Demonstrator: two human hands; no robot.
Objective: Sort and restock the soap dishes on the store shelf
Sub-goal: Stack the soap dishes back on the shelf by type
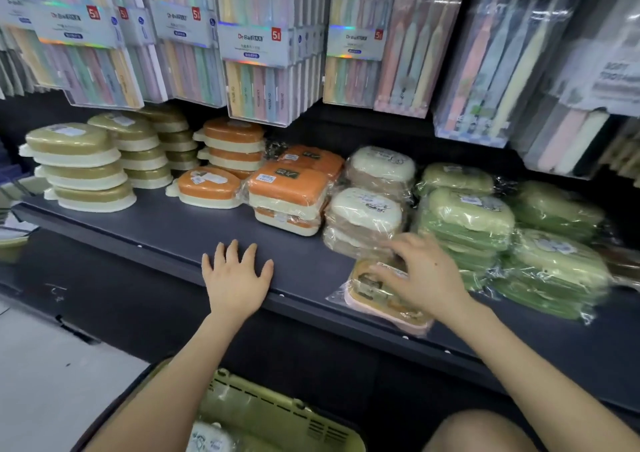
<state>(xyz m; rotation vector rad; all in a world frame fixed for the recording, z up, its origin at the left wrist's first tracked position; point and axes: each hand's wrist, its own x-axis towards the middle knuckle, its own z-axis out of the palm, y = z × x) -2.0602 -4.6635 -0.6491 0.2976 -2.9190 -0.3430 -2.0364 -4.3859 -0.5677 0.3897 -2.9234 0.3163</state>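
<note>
Slotted olive plastic basket [277,417] sits at six o'clock. Left hand [237,275] lies flat, fingers spread, on the dark matte shelf [156,230]. At three o'clock of it, the right hand [426,275] claws onto a crinkly-wrapped pink soap dish [377,295] at the shelf's front edge. Rounded orange dishes [287,183] and green dishes [467,212] are stacked behind. Toothbrush packs [254,46] at twelve bear a red "5".

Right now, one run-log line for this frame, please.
left hand flat on dark shelf | right hand fingers on plastic-wrapped pink-based soap dish at shelf front
</note>
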